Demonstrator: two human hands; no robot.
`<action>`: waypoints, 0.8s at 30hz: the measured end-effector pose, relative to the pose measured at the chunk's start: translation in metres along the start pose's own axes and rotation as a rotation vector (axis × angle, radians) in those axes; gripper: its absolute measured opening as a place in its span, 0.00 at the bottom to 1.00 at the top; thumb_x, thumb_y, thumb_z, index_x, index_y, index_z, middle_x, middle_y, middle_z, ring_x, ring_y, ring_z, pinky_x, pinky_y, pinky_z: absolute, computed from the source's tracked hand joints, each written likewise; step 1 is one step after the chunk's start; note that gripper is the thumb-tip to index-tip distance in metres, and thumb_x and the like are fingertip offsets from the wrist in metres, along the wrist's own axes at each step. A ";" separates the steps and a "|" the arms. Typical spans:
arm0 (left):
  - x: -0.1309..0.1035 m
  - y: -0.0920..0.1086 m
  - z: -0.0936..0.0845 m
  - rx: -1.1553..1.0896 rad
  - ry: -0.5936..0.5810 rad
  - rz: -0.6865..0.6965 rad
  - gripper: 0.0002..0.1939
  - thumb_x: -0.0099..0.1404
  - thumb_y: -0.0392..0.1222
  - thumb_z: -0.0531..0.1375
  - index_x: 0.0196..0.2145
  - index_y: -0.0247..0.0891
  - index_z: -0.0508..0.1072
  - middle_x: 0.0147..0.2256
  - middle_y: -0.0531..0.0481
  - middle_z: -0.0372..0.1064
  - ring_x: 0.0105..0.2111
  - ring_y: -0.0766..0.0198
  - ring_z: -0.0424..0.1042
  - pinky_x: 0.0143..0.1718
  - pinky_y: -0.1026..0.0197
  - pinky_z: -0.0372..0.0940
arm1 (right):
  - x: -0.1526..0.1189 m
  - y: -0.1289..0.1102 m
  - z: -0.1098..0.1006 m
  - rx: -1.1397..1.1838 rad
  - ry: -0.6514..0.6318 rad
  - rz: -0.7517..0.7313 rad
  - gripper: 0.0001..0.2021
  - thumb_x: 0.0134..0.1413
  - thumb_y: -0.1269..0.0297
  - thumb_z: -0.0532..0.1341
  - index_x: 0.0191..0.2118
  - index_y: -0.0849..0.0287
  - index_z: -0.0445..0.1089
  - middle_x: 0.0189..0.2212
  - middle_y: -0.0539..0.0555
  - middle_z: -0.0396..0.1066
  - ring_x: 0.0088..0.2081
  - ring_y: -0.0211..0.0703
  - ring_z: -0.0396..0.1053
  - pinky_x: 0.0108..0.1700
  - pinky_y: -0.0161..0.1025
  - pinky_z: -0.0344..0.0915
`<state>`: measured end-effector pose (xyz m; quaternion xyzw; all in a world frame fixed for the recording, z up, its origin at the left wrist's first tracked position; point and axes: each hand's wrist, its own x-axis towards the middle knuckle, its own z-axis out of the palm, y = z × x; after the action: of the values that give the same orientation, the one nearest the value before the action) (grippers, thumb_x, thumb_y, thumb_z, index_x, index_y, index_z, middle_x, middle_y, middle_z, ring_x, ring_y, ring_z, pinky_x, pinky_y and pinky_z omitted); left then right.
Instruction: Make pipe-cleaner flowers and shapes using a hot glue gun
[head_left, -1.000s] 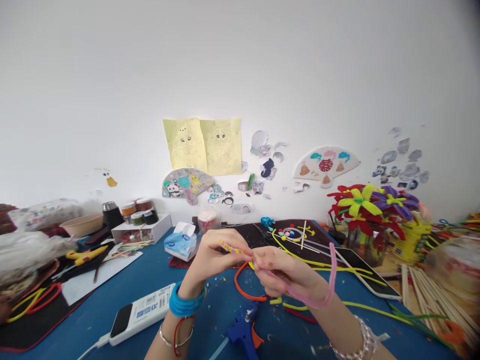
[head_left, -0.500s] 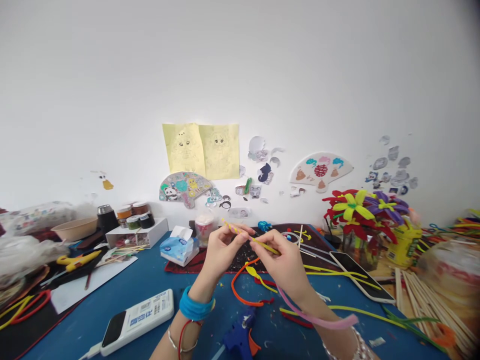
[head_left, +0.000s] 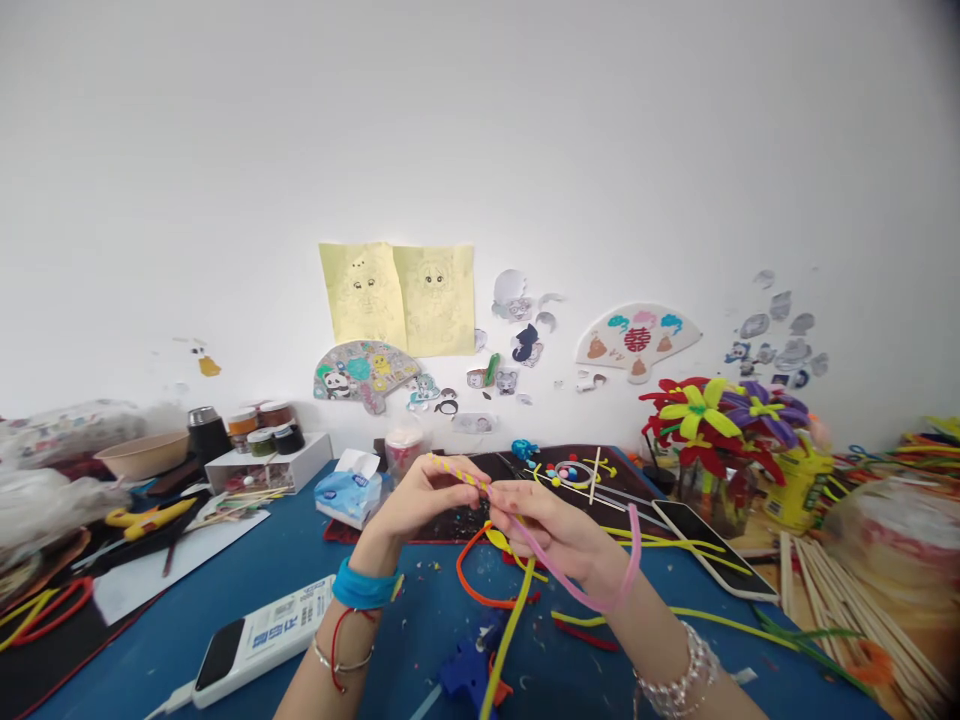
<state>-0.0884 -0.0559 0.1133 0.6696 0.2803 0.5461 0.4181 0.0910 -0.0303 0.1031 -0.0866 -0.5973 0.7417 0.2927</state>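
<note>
A thin stick wound with yellow and pink (head_left: 459,474) lies between my hands above the blue table. Its left end is pinched in the closed fingers of my left hand (head_left: 429,497). My right hand (head_left: 551,530) is closed on the stick's right end, where the strands meet. From there a pink pipe cleaner (head_left: 551,568) runs right and curls up beside my wrist. A yellow pipe cleaner (head_left: 512,630) hangs from under my right fingers toward the front. Below my hands are an orange pipe cleaner (head_left: 461,575) and a blue glue gun (head_left: 466,672).
A white power bank (head_left: 262,640) and tissue pack (head_left: 349,492) stand left. On the right are a phone (head_left: 712,550), wooden sticks (head_left: 847,610), a vase of pipe-cleaner flowers (head_left: 705,412) and a yellow can (head_left: 799,485). A dark mat (head_left: 450,520) lies behind my hands.
My right hand has turned and shifted slightly down. The pink strand now curls upward at the right, and the yellow strand hangs toward the front. The view has shifted a little.
</note>
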 end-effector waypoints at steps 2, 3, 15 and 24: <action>-0.002 0.005 -0.003 0.062 -0.079 0.032 0.06 0.52 0.38 0.65 0.30 0.38 0.78 0.30 0.48 0.70 0.25 0.68 0.66 0.29 0.64 0.62 | -0.001 0.001 -0.002 0.156 -0.117 0.090 0.07 0.51 0.65 0.61 0.33 0.64 0.65 0.20 0.44 0.64 0.12 0.21 0.38 0.14 0.25 0.39; -0.003 0.007 -0.004 0.094 -0.100 0.056 0.05 0.52 0.38 0.65 0.30 0.38 0.79 0.29 0.48 0.70 0.26 0.68 0.66 0.29 0.64 0.62 | -0.001 0.003 -0.002 0.203 -0.157 0.128 0.07 0.51 0.66 0.62 0.33 0.64 0.65 0.19 0.44 0.63 0.12 0.21 0.38 0.14 0.25 0.39; -0.004 0.008 0.010 0.142 -0.018 0.280 0.06 0.58 0.41 0.60 0.27 0.35 0.72 0.28 0.48 0.65 0.32 0.63 0.65 0.37 0.60 0.61 | -0.003 0.003 0.006 0.023 -0.055 0.014 0.10 0.49 0.64 0.63 0.27 0.63 0.63 0.20 0.45 0.65 0.12 0.21 0.42 0.15 0.27 0.39; 0.002 0.000 0.027 0.103 0.293 0.126 0.09 0.56 0.43 0.62 0.26 0.35 0.69 0.27 0.52 0.67 0.29 0.67 0.64 0.35 0.65 0.60 | -0.001 0.011 0.004 -0.782 0.542 -0.515 0.06 0.52 0.63 0.59 0.30 0.59 0.64 0.20 0.46 0.61 0.22 0.33 0.60 0.25 0.31 0.57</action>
<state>-0.0618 -0.0611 0.1127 0.6195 0.3235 0.6480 0.3027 0.0862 -0.0351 0.0932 -0.2279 -0.7339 0.3192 0.5545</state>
